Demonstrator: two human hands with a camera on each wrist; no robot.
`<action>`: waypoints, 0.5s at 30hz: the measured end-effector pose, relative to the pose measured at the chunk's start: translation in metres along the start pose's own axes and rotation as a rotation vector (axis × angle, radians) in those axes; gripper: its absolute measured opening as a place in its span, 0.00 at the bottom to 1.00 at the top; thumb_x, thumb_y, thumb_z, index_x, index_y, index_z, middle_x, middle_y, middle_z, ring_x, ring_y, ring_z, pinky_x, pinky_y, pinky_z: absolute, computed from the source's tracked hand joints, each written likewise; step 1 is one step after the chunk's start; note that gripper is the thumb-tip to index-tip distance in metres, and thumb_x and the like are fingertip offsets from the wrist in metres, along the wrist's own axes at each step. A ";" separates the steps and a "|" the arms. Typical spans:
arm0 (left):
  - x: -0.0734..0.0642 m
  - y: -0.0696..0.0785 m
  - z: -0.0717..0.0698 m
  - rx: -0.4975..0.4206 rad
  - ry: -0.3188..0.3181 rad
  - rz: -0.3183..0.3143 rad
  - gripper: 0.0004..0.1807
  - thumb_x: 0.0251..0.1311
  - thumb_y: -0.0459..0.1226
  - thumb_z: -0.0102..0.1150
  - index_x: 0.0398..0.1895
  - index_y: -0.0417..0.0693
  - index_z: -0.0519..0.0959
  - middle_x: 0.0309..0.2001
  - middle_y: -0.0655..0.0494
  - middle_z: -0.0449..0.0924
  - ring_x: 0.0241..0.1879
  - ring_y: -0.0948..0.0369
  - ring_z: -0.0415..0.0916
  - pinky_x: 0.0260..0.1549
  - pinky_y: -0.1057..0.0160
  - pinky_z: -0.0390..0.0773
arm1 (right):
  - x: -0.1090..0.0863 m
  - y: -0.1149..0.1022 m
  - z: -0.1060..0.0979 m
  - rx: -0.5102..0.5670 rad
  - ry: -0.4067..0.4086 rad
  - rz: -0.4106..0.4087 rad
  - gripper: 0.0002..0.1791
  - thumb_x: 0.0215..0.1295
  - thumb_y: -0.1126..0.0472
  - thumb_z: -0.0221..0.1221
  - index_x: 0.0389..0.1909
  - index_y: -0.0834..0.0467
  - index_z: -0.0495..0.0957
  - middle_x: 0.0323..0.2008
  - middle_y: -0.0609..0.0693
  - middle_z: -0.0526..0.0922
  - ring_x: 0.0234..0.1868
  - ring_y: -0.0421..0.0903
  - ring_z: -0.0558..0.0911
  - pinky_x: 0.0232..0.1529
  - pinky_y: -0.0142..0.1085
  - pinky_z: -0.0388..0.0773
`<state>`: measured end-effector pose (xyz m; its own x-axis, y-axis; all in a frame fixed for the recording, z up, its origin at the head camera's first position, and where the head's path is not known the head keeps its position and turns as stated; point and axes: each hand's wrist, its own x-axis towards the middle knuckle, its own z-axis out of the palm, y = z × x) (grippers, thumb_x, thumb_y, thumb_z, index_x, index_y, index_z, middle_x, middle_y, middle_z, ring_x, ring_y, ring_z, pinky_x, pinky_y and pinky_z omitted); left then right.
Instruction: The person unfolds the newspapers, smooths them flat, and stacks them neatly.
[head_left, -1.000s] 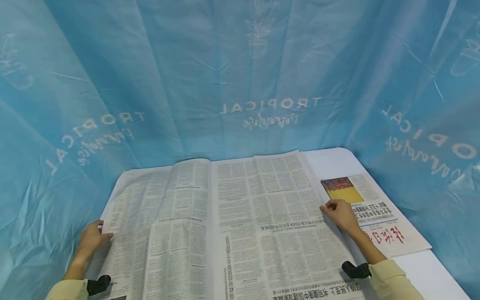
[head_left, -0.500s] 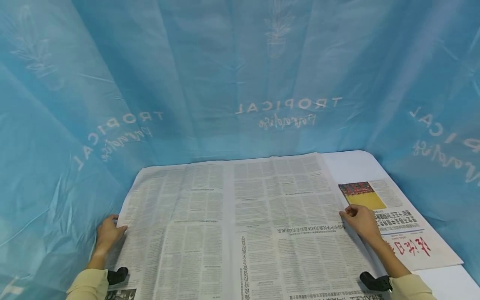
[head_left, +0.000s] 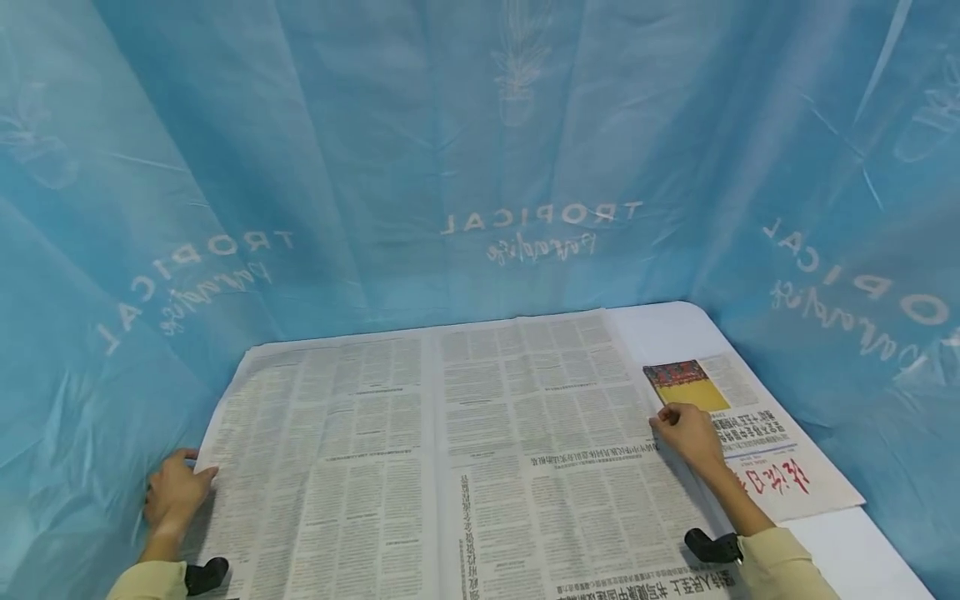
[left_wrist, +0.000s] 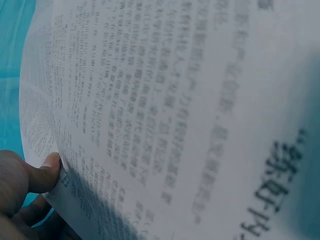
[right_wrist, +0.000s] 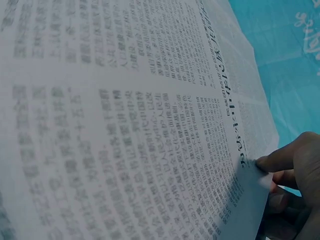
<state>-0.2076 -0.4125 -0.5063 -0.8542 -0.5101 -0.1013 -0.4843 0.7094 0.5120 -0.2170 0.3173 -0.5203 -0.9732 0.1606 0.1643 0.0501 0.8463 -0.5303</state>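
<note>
In head view only, the whole layout is seen: open newspaper (head_left: 367, 433) spread across table (head_left: 652, 329), folded newspaper (head_left: 772, 446) at its right, partly covered by right hand and forearm, blue curtain (head_left: 450, 150) behind. Grips are seen close only in wrist views. Left edge of open newspaper is pinched by left hand (head_left: 174, 493), thumb on the print, other fingers curled behind the edge. Right edge is pinched likewise by right hand (head_left: 688, 435), nearly closed, thumb pressed beside a bold headline.
</note>
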 end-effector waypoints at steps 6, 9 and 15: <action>0.002 0.000 0.004 -0.001 0.021 0.002 0.23 0.60 0.31 0.59 0.57 0.30 0.67 0.45 0.27 0.73 0.40 0.33 0.73 0.30 0.41 0.68 | 0.003 0.003 -0.003 -0.028 -0.023 0.003 0.08 0.59 0.62 0.62 0.28 0.65 0.82 0.22 0.52 0.81 0.23 0.44 0.74 0.25 0.38 0.68; 0.002 -0.001 0.004 -0.005 0.024 -0.009 0.23 0.61 0.32 0.59 0.58 0.32 0.67 0.46 0.27 0.73 0.41 0.32 0.73 0.32 0.40 0.68 | 0.005 0.005 -0.003 -0.031 -0.016 -0.007 0.07 0.58 0.63 0.63 0.27 0.64 0.82 0.22 0.52 0.81 0.23 0.44 0.74 0.25 0.38 0.68; 0.003 -0.002 0.002 -0.024 0.023 -0.030 0.24 0.61 0.32 0.59 0.59 0.34 0.67 0.47 0.28 0.73 0.41 0.33 0.72 0.34 0.40 0.66 | 0.005 0.008 -0.002 -0.008 -0.018 -0.010 0.07 0.58 0.63 0.64 0.27 0.65 0.82 0.22 0.52 0.81 0.22 0.43 0.74 0.25 0.37 0.68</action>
<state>-0.2095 -0.4144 -0.5093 -0.8344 -0.5425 -0.0973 -0.5050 0.6819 0.5291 -0.2212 0.3258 -0.5225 -0.9777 0.1429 0.1542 0.0423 0.8521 -0.5217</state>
